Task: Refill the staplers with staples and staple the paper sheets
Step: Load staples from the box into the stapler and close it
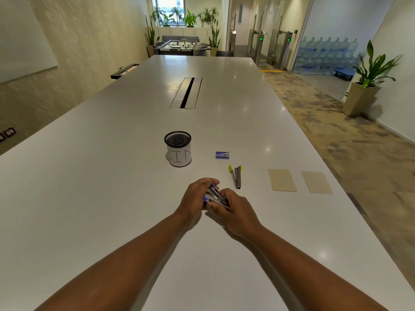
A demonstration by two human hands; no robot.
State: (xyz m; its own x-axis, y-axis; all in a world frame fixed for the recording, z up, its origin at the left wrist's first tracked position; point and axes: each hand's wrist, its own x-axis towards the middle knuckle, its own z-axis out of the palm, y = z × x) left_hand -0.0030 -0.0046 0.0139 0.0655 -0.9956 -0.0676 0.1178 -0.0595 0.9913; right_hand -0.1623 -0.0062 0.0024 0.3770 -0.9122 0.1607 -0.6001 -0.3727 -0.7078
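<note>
Hands meet just short of the cup (pixel 178 149), left hand (pixel 195 198) and right hand (pixel 233 209) both curled round the blue stapler (pixel 215 195).

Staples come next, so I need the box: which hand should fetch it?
Right hand, probably: the staple box lies ahead on its side, and the left hand can keep the blue stapler.

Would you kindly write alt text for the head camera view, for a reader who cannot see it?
Both hands, left hand and right hand, hold a blue stapler over a white table. Beyond lie a yellow stapler, a staple box, a mesh cup and two paper sheets.
</note>
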